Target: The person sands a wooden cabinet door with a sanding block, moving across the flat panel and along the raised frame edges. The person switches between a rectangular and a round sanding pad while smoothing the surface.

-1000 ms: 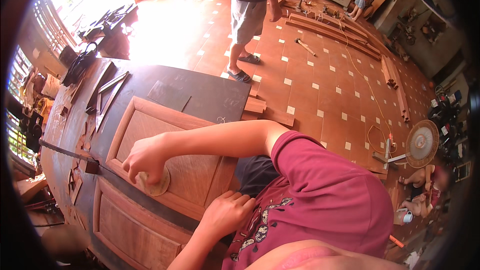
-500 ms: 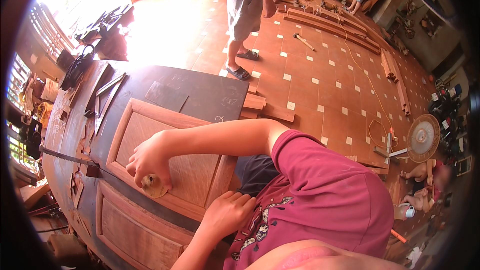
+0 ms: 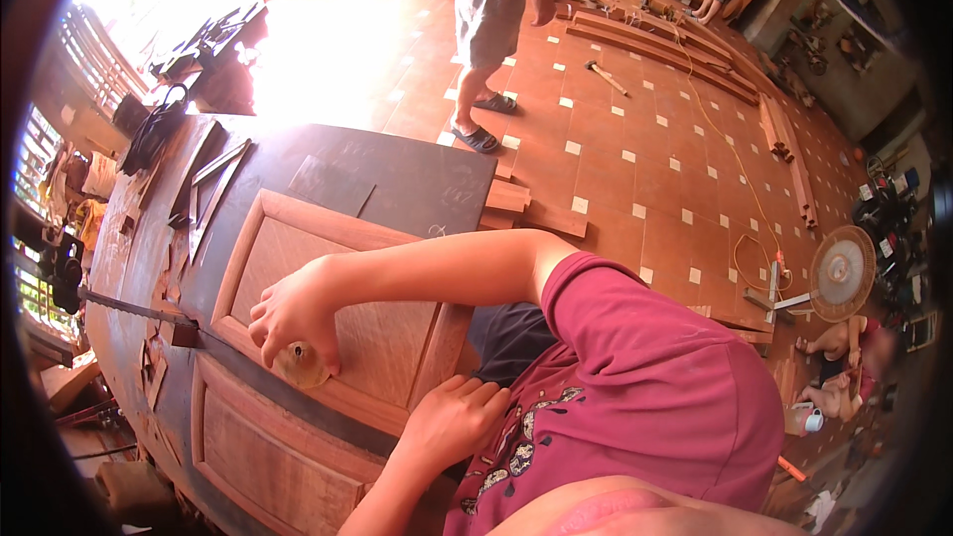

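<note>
My right hand [image 3: 298,313] reaches across from the right and bends down over a framed wooden panel [image 3: 382,333]. Its thumb and fingers grip a round yellowish disc [image 3: 301,365] with a small dark spot in the middle, which lies against the panel near its lower edge. My left hand [image 3: 457,419] is closed beside the panel's near right corner, against my shirt and dark trousers. What its curled fingers hold, if anything, is hidden. A second framed panel [image 3: 268,447] lies nearer, alongside the first.
A dark worktable [image 3: 397,174] carries the panels, wood strips [image 3: 216,179] and a saw-like toothed bar [image 3: 134,310]. A person [image 3: 486,30] stands beyond it. Planks [image 3: 665,55], a hammer [image 3: 607,78], an orange cord [image 3: 733,154] and a fan [image 3: 842,273] are on the tiled floor.
My right hand and the disc have shifted very slightly on the panel, and its fingers look a little more spread. My left hand has stayed in place.
</note>
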`<control>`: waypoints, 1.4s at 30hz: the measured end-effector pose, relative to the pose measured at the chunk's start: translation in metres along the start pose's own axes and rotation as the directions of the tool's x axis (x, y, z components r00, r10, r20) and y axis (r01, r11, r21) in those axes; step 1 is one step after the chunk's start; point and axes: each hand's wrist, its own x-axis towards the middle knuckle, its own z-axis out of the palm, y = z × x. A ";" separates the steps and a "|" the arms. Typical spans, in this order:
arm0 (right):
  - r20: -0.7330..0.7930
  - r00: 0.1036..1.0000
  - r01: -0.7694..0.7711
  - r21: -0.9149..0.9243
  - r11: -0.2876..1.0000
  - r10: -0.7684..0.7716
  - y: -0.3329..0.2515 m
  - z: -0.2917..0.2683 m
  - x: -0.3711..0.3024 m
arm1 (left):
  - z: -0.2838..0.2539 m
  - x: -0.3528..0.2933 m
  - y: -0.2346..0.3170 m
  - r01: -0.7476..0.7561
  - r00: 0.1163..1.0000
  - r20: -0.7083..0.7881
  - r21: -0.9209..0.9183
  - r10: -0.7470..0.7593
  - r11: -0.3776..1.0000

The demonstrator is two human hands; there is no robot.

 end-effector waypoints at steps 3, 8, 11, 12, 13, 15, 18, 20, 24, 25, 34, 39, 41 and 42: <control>-0.003 1.000 -0.008 0.021 1.000 0.009 0.004 0.001 -0.001 | 0.000 0.002 0.000 -0.015 0.999 -0.042 -0.019 0.014 1.000; -0.021 1.000 -0.022 0.015 1.000 0.022 0.006 -0.001 -0.005 | 0.004 0.003 -0.002 -0.043 0.993 -0.113 -0.053 0.036 0.998; -0.071 0.997 0.012 -0.023 1.000 -0.014 0.002 -0.001 0.000 | 0.002 0.000 -0.001 0.010 0.999 -0.040 -0.029 -0.011 1.000; -0.072 0.997 0.014 -0.028 1.000 -0.016 -0.002 -0.003 0.003 | 0.000 -0.003 0.001 0.003 1.000 -0.029 -0.023 -0.004 1.000; -0.066 0.998 0.019 -0.034 0.999 -0.021 -0.004 -0.005 0.003 | 0.001 -0.004 0.001 -0.003 1.000 -0.025 -0.015 0.002 1.000; -0.073 0.997 -0.007 0.007 1.000 0.007 -0.004 -0.007 0.000 | 0.003 -0.005 0.000 -0.026 0.999 -0.044 -0.012 0.025 1.000; -0.033 0.998 -0.054 0.069 0.996 0.056 -0.002 -0.019 -0.006 | 0.006 -0.005 -0.003 -0.054 0.994 -0.097 -0.004 0.053 0.999; -0.074 0.989 -0.120 0.088 0.989 0.126 0.006 -0.009 -0.010 | 0.010 -0.005 -0.007 -0.081 0.992 -0.099 0.014 0.082 0.997; -0.081 0.992 -0.082 0.146 0.986 0.094 0.015 -0.010 -0.005 | 0.010 -0.009 -0.002 -0.073 0.989 -0.125 0.026 0.075 0.997; -0.080 0.990 -0.105 0.111 0.988 0.114 0.015 -0.013 -0.005 | 0.011 -0.008 -0.002 -0.077 0.985 -0.152 0.036 0.081 0.996; -0.117 0.991 -0.046 0.136 0.990 0.062 0.012 -0.015 -0.008 | 0.011 -0.007 -0.002 -0.068 0.990 -0.123 0.043 0.073 0.997; -0.074 0.979 -0.184 0.056 0.981 0.188 0.005 -0.011 -0.003 | 0.006 -0.005 -0.005 -0.064 0.991 -0.114 0.017 0.065 0.998; -0.099 0.956 -0.277 0.008 0.961 0.277 0.007 -0.010 0.000 | 0.006 -0.005 -0.006 -0.071 0.990 -0.121 0.032 0.074 0.997; -0.127 0.942 -0.315 -0.016 0.949 0.311 0.007 -0.007 0.002 | 0.009 -0.006 -0.004 -0.066 0.991 -0.112 0.029 0.069 0.997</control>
